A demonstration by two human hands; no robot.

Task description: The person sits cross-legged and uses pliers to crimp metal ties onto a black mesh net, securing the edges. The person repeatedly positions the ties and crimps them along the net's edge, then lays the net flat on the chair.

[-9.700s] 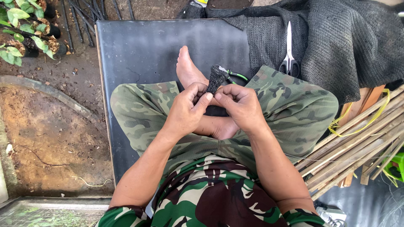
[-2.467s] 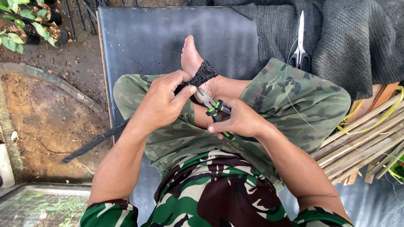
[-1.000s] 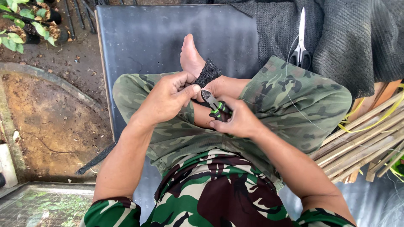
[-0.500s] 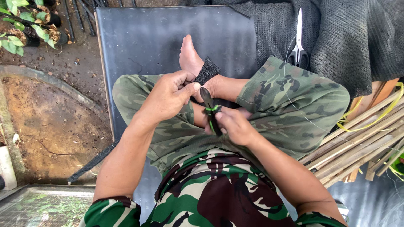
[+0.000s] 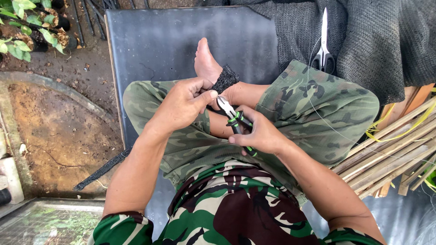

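L hand (image 5: 181, 106) fingers pinch black mesh strip (image 5: 225, 79); R hand (image 5: 259, 134) wrapped shut round pliers (image 5: 234, 119). Nose (image 5: 222, 102) close to thumb, bare foot (image 5: 206, 61) — slip prob nips skin.

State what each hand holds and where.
Right hand holds pliers by the green-black handles; left hand pinches the black mesh piece at its end.
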